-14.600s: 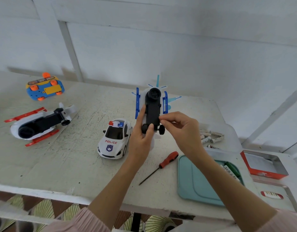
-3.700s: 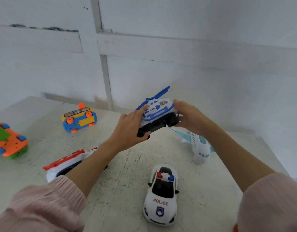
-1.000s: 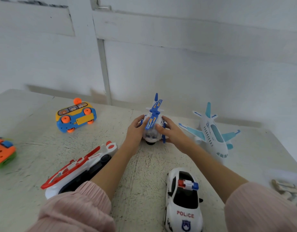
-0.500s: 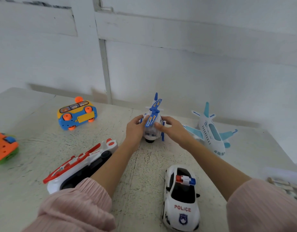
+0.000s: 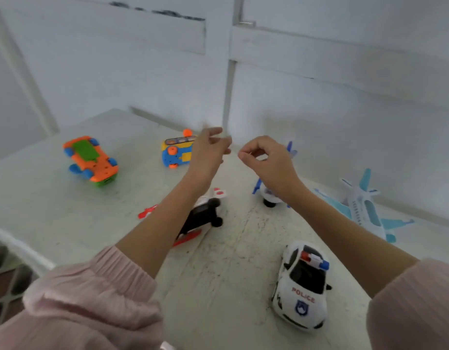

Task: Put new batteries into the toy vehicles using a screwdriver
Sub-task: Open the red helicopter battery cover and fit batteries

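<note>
Both hands raised over desk (image 5: 54, 210), holding nothing.
Left hand (image 5: 209, 154) and right hand (image 5: 269, 160): fingers loosely curled. Toy helicopter (image 5: 270, 195) stands upright under right wrist; police car (image 5: 303, 284) nearer; airplane (image 5: 365, 208) right.

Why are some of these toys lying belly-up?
Three toys lie upside down: the orange car, the blue and yellow car and the red and white vehicle, undersides showing. The police car stands upright.
</note>
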Tool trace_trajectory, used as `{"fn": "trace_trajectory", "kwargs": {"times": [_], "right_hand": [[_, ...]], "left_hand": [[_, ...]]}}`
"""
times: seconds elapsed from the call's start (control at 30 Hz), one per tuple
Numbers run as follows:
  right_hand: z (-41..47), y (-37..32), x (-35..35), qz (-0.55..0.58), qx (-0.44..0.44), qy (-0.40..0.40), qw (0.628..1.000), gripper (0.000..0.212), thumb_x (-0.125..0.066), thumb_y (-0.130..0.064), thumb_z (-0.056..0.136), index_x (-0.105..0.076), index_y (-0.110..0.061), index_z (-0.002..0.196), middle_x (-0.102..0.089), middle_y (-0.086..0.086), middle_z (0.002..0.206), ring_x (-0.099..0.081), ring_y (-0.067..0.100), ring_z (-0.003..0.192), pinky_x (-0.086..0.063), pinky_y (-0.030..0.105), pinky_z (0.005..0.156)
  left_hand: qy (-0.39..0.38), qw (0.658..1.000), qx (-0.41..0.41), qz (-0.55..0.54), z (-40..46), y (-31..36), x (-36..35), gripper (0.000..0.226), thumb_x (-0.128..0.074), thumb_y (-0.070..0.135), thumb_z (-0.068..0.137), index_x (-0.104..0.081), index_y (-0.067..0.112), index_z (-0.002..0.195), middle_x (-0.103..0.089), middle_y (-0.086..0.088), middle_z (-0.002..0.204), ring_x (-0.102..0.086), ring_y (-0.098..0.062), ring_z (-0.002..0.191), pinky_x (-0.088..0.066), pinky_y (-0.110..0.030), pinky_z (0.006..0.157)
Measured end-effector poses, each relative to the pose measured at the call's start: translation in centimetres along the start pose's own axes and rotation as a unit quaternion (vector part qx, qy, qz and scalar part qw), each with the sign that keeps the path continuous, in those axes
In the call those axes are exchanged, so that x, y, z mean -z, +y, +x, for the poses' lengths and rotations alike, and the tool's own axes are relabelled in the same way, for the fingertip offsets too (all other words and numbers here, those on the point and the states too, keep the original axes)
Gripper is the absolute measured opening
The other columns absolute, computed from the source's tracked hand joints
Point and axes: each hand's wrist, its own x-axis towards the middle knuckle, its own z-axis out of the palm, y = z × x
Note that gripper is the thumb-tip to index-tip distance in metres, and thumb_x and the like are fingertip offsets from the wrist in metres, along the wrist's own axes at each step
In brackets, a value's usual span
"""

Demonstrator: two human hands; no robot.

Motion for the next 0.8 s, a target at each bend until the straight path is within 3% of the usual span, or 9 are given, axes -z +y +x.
{"fn": "trace_trajectory", "kwargs": {"times": [0.13,0.27,0.4,0.57,0.7,0.8], "right_hand": [[0.4,-1.1,-3.4,0.033,0.036,-0.123,0.991,0.004,-0.068,-0.003,0.079,-0.065,-0.004,0.079,-0.062,-0.002,0.080,-0.056,0.000,0.069,-0.041,0.008,0.065],[0.0,-1.4,-6.5,-0.011,0.044,-0.286,0.957,0.017,-0.074,-0.013,0.076,-0.065,-0.018,0.089,-0.058,-0.011,0.095,-0.057,0.012,0.090,-0.045,0.016,0.071],[-0.1,-2.0,-8.4,-0.052,0.064,-0.410,0.908,0.035,-0.074,-0.015,0.075,-0.061,-0.025,0.106,-0.051,-0.008,0.112,-0.049,0.007,0.103,-0.036,0.002,0.079],[0.3,-2.0,-9.5,-0.188,0.090,-0.527,0.824,0.064,-0.076,-0.028,0.072,-0.046,-0.028,0.128,-0.044,-0.001,0.121,-0.043,0.012,0.112,-0.037,0.029,0.099],[0.4,-1.4,-10.2,-0.225,0.106,-0.536,0.807,0.077,-0.077,-0.031,0.069,-0.037,-0.034,0.135,-0.046,-0.003,0.115,-0.044,0.012,0.104,-0.041,0.032,0.094],[0.6,-1.4,-10.6,-0.252,0.118,-0.530,0.802,0.078,-0.077,-0.035,0.067,-0.037,-0.037,0.134,-0.052,-0.003,0.114,-0.048,0.015,0.103,-0.043,0.033,0.089]], "left_hand": [[0.040,0.997,-0.039,0.050,-1.4,0.2,7.5,0.022,-0.057,0.009,0.093,-0.054,0.012,0.114,-0.065,-0.012,0.101,-0.061,-0.010,0.071,-0.045,-0.014,0.058],[0.026,0.989,-0.013,0.142,-3.7,-2.1,12.6,0.020,-0.060,0.016,0.092,-0.054,0.018,0.112,-0.066,-0.011,0.103,-0.060,-0.015,0.083,-0.043,-0.024,0.067],[-0.030,0.983,0.053,0.173,-5.7,-4.4,15.1,0.034,-0.064,0.025,0.090,-0.052,0.019,0.121,-0.060,0.001,0.104,-0.057,-0.007,0.082,-0.043,-0.020,0.067],[-0.072,0.973,0.089,0.202,-7.0,-6.6,16.3,0.031,-0.064,0.030,0.090,-0.055,0.023,0.118,-0.060,0.000,0.113,-0.058,-0.009,0.090,-0.049,-0.023,0.074],[-0.116,0.965,0.124,0.199,-7.6,-7.3,16.4,0.037,-0.065,0.026,0.089,-0.053,0.020,0.124,-0.057,0.002,0.110,-0.060,-0.012,0.091,-0.052,-0.020,0.071],[-0.089,0.974,0.128,0.165,-7.7,-7.9,16.2,0.035,-0.066,0.021,0.089,-0.054,0.014,0.122,-0.062,-0.003,0.107,-0.063,-0.014,0.089,-0.053,-0.021,0.071]]}}
